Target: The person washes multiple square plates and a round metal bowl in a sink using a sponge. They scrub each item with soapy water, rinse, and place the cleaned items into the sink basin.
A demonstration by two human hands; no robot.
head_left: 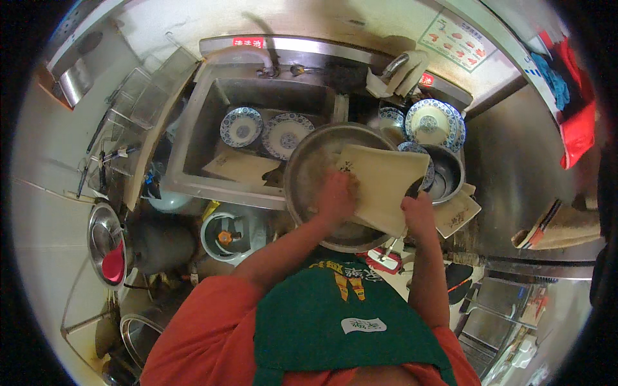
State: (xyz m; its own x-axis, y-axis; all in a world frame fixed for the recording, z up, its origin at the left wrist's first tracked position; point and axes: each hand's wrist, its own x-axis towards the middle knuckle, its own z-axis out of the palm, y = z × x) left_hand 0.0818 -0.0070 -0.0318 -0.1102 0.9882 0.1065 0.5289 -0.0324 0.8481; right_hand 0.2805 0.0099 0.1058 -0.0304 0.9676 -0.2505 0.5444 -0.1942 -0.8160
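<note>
A cream rectangular plate (383, 186) with a small dark print near one corner is tilted over a large round metal basin (299, 151). My right hand (418, 215) grips the plate at its right edge. At the plate's left side, over the basin, is my left hand (337, 196), its fingers curled in; what they hold, if anything, is hidden. The basin rests over the sink's front right part, with murky water in it. Just right of the plate is a metal pot (447, 174) with a blue-patterned dish inside.
In the left sink (212, 128) lie a patterned bowl (241, 127), a patterned plate (288, 135) and a cream rectangular plate (235, 167). More patterned plates (432, 124) stand behind the pot. A cloth (407, 74) drapes the right tap. Below the sink stands a gas cylinder (233, 237).
</note>
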